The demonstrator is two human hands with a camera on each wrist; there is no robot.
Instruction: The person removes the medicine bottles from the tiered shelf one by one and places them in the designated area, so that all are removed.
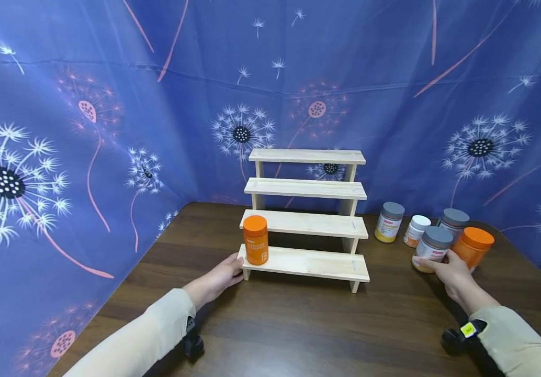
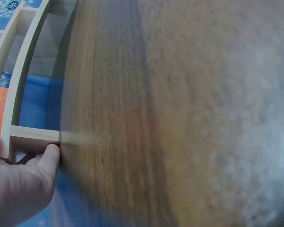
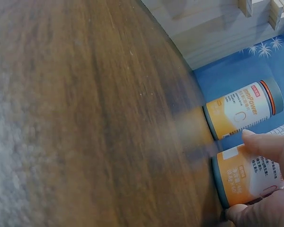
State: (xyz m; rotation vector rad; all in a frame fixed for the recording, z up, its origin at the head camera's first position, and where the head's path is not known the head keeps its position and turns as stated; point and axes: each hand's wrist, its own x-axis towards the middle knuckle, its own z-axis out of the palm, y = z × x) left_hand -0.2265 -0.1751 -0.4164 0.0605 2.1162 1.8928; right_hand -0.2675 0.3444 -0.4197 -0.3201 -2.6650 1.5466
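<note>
A stepped wooden display rack (image 1: 305,264) with several tiers stands on the brown table. On the left end of its lowest tier sits an orange supplement jar (image 1: 256,241), upright. My left hand (image 1: 216,281) grips that end beside the jar; in the left wrist view its fingers lie at the board's end and support leg (image 2: 35,135). At the right, my right hand (image 1: 456,277) holds a grey-lidded supplement jar (image 1: 432,246) between thumb and fingers. In the right wrist view this held jar (image 3: 241,175) shows an orange and white label, fingertips low on its side.
Around the held jar stand another grey-lidded jar (image 1: 389,222), a small white-capped bottle (image 1: 416,231), a further grey-lidded jar (image 1: 454,220) behind and a large orange jar (image 1: 475,245) at the right. A blue dandelion-print cloth (image 1: 383,104) hangs behind the table (image 1: 289,324).
</note>
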